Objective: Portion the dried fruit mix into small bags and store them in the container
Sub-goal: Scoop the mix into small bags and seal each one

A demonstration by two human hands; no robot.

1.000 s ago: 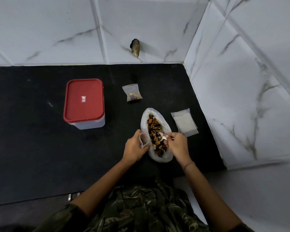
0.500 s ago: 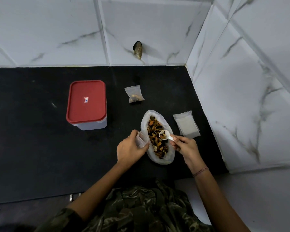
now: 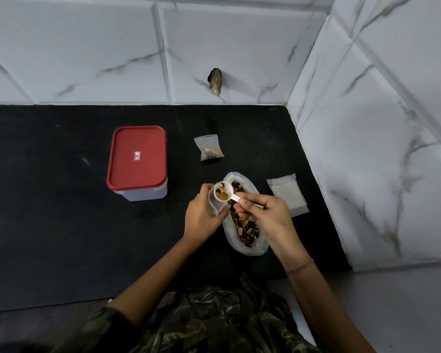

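Small bag is mostly tucked behind the left hand and the scoop, the scoop's handle disappears inside the right hand, and that sticker on the red lid is too tiny to read.

No words or numbers can be read. One small sticker, red, white and blue, sits at the middle of the red lid, at ten o'clock from the fruit bag; its print is too small to make out.
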